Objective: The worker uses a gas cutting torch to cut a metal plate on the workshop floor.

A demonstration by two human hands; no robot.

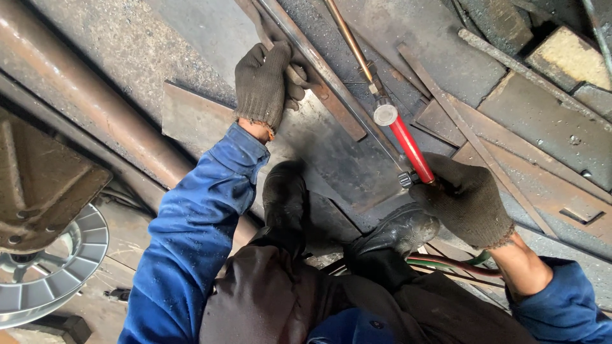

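My left hand (263, 83), in a dark knit glove, grips a long flat steel bar (338, 111) lying across a steel plate (331, 159) on the floor. My right hand (464, 200), also gloved, holds the red handle of a cutting torch (408, 146). The torch's brass tube (347, 38) runs up and away along the bar; its tip is out of view. Both my black boots (287, 197) stand on the plate's near edge.
A thick rusty pipe (83, 95) runs diagonally at the left. A silver wheel rim (51, 274) lies at the lower left beside a rusty casting (38, 185). Steel strips and plates (535, 127) cover the floor at right. Red and green hoses (446, 262) trail by my right boot.
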